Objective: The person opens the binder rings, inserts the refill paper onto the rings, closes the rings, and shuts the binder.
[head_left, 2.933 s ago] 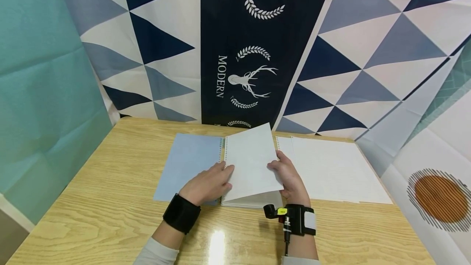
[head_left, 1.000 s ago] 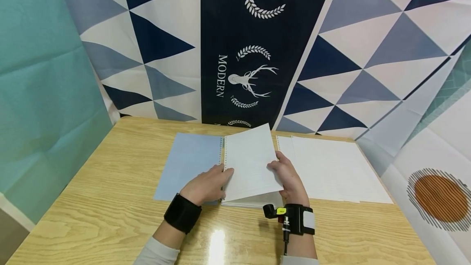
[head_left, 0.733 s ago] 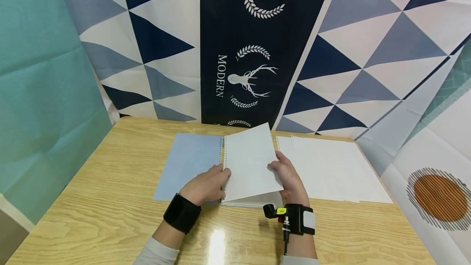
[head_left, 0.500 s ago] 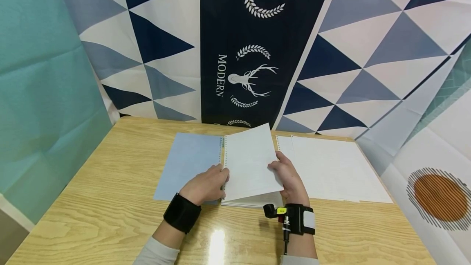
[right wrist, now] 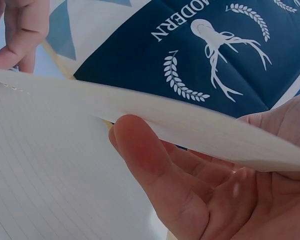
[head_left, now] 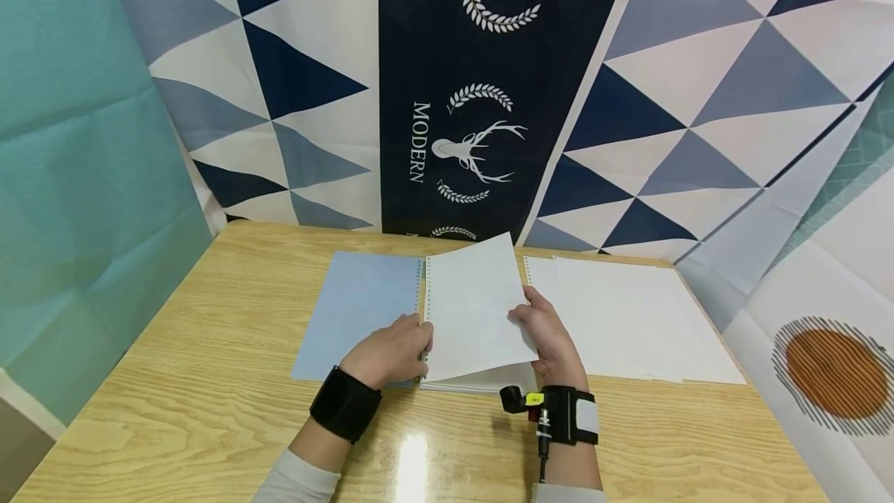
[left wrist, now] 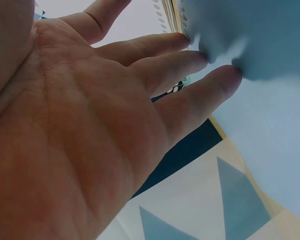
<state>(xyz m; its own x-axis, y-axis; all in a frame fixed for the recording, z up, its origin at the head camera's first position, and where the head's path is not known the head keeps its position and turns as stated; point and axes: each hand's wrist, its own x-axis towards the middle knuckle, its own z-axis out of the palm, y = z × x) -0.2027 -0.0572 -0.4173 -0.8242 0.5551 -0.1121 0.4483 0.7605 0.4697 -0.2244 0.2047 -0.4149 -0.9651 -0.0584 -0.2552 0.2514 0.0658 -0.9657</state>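
A white lined sheet of paper (head_left: 482,301), punched with holes down its left edge, leans up over a paper stack (head_left: 482,380) at the table's middle. My right hand (head_left: 548,332) holds the sheet's right edge, thumb on the face toward me; the right wrist view shows the thumb (right wrist: 140,145) against the paper. Beside the holes is my left hand (head_left: 391,348), straddling the seam between the stack and a blue cover (head_left: 363,293). Seen from the left wrist, its fingers (left wrist: 185,107) reach out nearly straight, tips right at the blue cover.
More white hole-punched lined sheets (head_left: 635,317) lie spread and overlapping on the right of the wooden table (head_left: 195,379). A patterned cloth (head_left: 307,99) hangs along the back edge, and a teal cloth (head_left: 91,177) hangs at the left.
My left hand's front fingers have drawn back leftward from the sheet's face to its punched edge. The right hand and the raised sheet stay nearly still.
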